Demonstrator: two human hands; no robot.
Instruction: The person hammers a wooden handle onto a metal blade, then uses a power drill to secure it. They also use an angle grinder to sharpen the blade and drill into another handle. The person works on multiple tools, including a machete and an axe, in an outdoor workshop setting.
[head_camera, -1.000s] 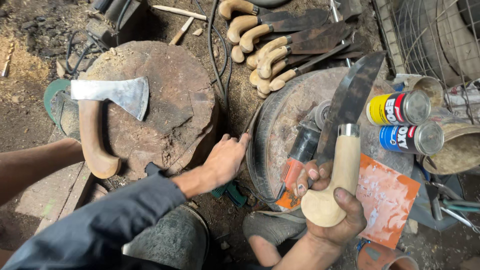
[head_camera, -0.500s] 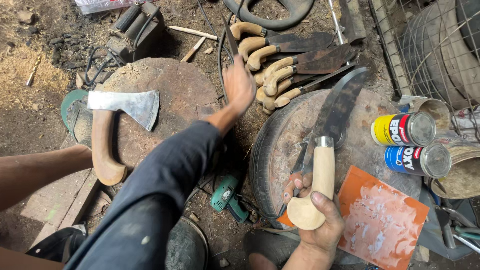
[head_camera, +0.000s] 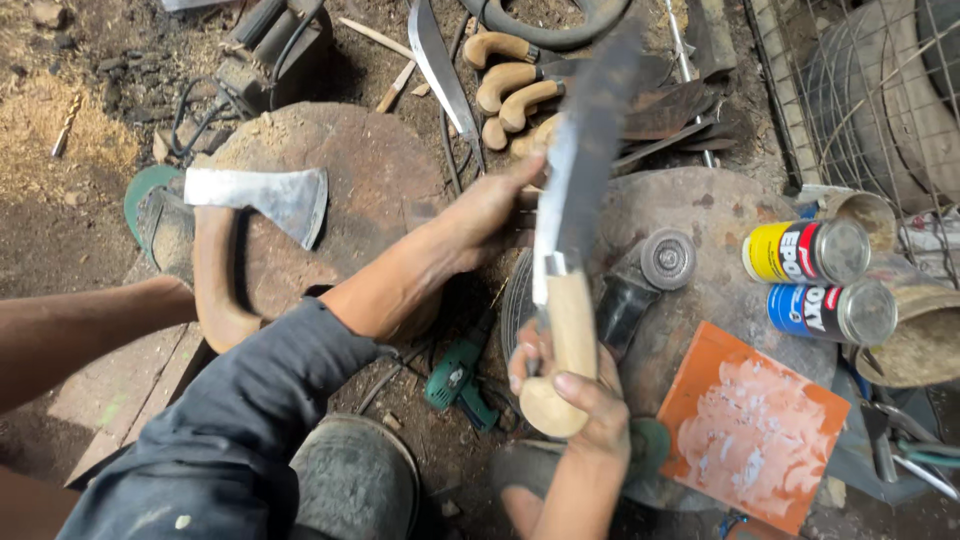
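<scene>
My right hand is clenched round the pale wooden handle of a long, dark-bladed steel knife, holding it upright above the round stone slab. My left hand reaches to the blade's edge, fingertips touching it; I can't tell whether they grip. A wooden-handled axe lies on the stump to the left

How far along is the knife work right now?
Done: the big knife already carries a pale wooden handle, and other handled blades lie piled beyond. In hand: the right hand grips that handle while the left hand touches the blade's edge. Left: the axe lies untouched on the stump.
</scene>
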